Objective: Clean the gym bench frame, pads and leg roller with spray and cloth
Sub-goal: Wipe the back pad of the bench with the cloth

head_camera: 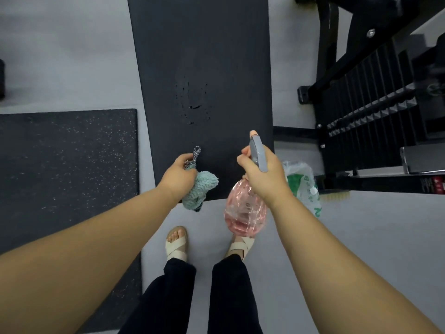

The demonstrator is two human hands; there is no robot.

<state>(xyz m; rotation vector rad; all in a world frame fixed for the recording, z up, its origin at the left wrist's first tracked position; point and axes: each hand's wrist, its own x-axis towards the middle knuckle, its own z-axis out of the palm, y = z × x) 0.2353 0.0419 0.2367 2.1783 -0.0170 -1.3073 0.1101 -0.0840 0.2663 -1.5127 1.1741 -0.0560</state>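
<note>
The black bench pad (204, 56) runs away from me down the middle of the view, with wet droplets (192, 104) on its surface. My left hand (178, 173) is closed on a bunched teal cloth (199, 189) with a grey hanging loop, just above the pad's near end. My right hand (262, 174) grips a pink spray bottle (244, 213) by its grey trigger head (258, 153), nozzle pointing forward over the pad. The bench frame and leg roller are hidden under the pad.
A black weight machine frame (375, 97) with a plate stack stands to the right. A white-and-green plastic bag (303, 179) lies on the grey floor beside the bench. A speckled black rubber mat (67, 160) covers the floor at left. My sandalled feet (177, 244) stand near the pad's end.
</note>
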